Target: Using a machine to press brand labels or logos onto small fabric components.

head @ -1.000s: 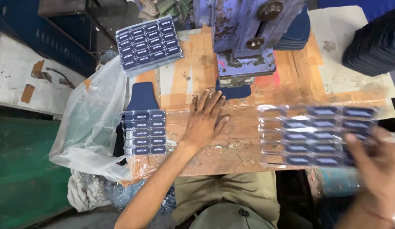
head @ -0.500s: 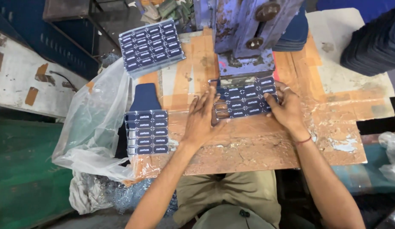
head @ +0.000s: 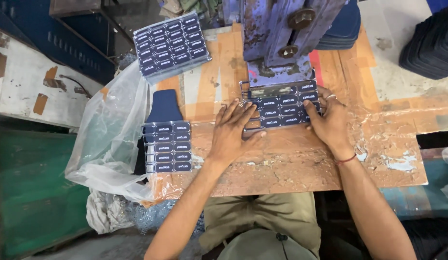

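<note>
A person in olive trousers [head: 262, 226] is sitting at a worn board [head: 291, 163] covered in clear film, both bare forearms reaching forward over it. At the near left, a clear bag [head: 108, 144] is hanging off the board's edge, lying open and slack; what it holds cannot be made out, though crumpled plastic is showing below it. Just beside the bag, a stack [head: 167, 147] of dark blue label sheets is resting on the board, with a dark blue shaped piece [head: 165, 106] lying partly under its far end.

The left hand [head: 233, 132] is pressing flat, fingers spread, its fingertips touching the near left corner of a sheet [head: 281, 103] of dark blue labels. The right hand [head: 330, 120] is holding the sheet's right end, fingers laid over the top and thumb hidden beneath, so how tightly it is pinching cannot be told. The sheet is lying at the foot of a blue press [head: 281, 33], its far edge sitting under the machine's base.

Farther left, a second wrapped pack [head: 171, 45] of label sheets is lying tilted. Dark stacks [head: 431, 43] at the far right are being cut off by the frame, and another pile [head: 344, 29] is half hidden behind the press.
</note>
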